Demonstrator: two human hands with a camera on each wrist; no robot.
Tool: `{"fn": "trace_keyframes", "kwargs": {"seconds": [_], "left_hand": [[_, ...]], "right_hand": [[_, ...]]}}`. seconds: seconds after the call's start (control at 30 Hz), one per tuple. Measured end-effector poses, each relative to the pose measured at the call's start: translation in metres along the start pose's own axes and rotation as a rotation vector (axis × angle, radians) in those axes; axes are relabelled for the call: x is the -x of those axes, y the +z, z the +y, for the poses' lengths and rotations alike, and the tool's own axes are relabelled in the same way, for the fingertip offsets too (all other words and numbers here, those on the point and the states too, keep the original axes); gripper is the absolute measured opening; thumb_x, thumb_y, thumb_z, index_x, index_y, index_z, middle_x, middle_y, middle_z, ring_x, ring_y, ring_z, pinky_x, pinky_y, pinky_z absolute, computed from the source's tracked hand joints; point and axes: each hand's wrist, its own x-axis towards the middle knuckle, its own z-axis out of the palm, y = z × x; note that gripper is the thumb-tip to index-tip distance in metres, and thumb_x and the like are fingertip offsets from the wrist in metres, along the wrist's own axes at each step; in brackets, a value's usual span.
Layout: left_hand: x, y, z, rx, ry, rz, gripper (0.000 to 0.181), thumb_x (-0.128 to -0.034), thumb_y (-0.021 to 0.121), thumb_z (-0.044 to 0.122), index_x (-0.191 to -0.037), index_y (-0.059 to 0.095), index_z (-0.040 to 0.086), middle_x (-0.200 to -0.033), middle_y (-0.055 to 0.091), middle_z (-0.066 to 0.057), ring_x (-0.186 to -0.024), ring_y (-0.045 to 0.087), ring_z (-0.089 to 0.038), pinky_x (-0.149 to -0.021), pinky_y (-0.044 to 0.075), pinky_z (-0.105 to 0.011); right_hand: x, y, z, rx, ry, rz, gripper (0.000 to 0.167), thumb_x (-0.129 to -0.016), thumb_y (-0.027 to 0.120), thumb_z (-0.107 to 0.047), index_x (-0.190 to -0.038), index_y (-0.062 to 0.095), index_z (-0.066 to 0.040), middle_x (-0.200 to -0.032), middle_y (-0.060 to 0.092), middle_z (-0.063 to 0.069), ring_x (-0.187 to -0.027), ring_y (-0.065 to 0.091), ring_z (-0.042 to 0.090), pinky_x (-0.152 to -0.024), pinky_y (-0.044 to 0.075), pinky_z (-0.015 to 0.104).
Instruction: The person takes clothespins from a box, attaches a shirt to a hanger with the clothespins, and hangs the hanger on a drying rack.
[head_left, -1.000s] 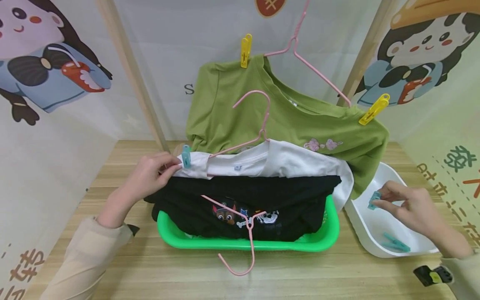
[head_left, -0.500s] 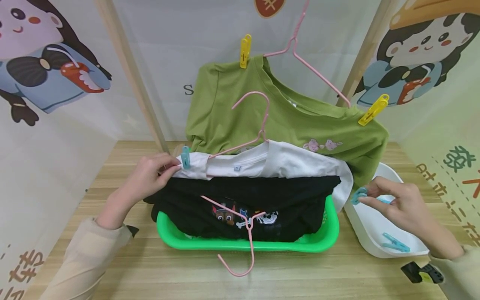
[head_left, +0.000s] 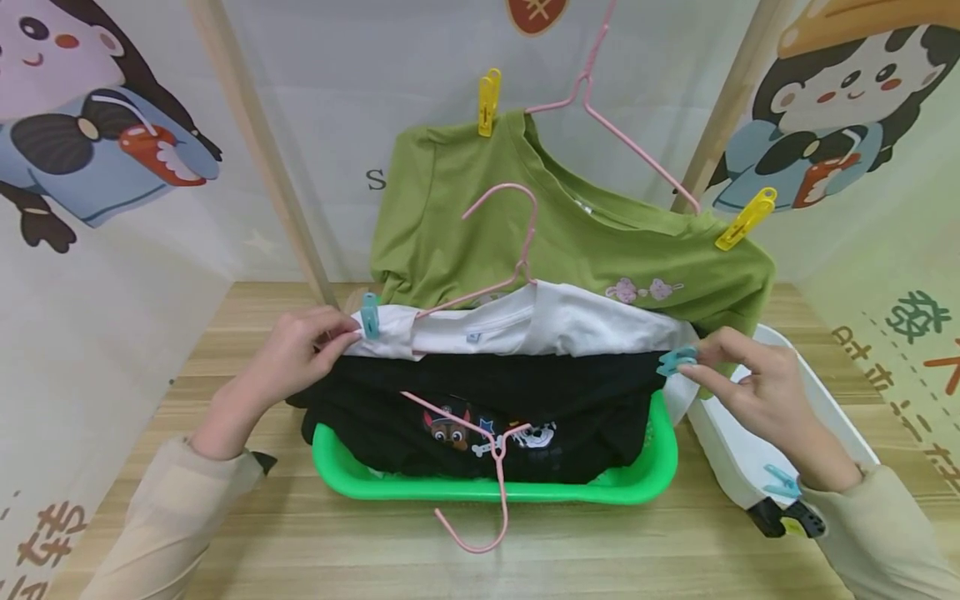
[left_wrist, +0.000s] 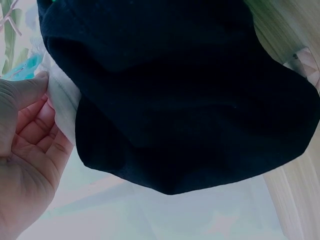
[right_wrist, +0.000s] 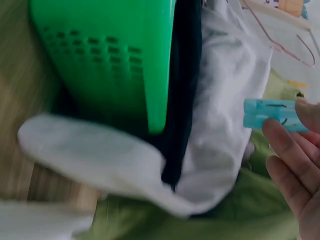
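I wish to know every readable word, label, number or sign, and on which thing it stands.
"S": dark letter on the pale grey back wall.
"發": dark green character on the pale green right wall.
"转", apparently: brown character on the pale left wall.
Unclear: other characters on the side walls; the red shield emblem, cut off.
Too small: the neck labels of the white fabric shirt and green fabric shirt.

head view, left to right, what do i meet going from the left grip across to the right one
left grip → left blue-green clip → brown dog print → left yellow clip → spotted dog print → held blue-green clip → right grip
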Motion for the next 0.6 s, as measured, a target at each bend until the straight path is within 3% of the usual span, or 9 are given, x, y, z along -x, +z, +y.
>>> {"fn": "trace_keyframes", "kwargs": {"seconds": [0.17, 0.37, 0.6], "left_hand": [[0.000, 0.000, 0.001, -0.002, 0.002, -0.006, 0.015, -0.0716, 0.072, -0.012, -0.077, 0.066, 0.001, -0.068, 0.059, -0.001, -0.059, 0.051, -0.008, -0.054, 0.045, -0.020], [0.000, 0.000, 0.000, 0.005, 0.001, -0.005, 0.015, -0.0718, 0.072, -0.012, -0.077, 0.066, 0.000, -0.067, 0.058, -0.002, -0.059, 0.051, -0.008, -0.056, 0.043, -0.014], [0.001, -0.001, 0.000, 0.003, 0.007, -0.005, 0.016, -0.0712, 0.073, -0.012, -0.078, 0.067, 0.001, -0.068, 0.059, -0.001, -0.060, 0.052, -0.008, -0.054, 0.046, -0.020]], "right_hand": [[-0.013, 0.016, -0.004, -0.015, -0.005, 0.079, 0.046, -0.084, 0.065, -0.042, -0.071, 0.063, 0.002, -0.069, 0.066, -0.002, -0.071, 0.061, -0.008, -0.069, 0.046, 0.008], [-0.031, 0.032, -0.010, -0.114, -0.020, 0.139, 0.041, -0.085, 0.069, -0.033, -0.079, 0.065, 0.008, -0.075, 0.069, 0.004, -0.073, 0.062, -0.005, -0.070, 0.048, 0.011], [-0.045, 0.047, -0.013, -0.110, -0.039, 0.169, 0.039, -0.086, 0.068, -0.032, -0.080, 0.065, 0.007, -0.073, 0.067, 0.016, -0.072, 0.062, -0.005, -0.067, 0.049, 0.012]]}}
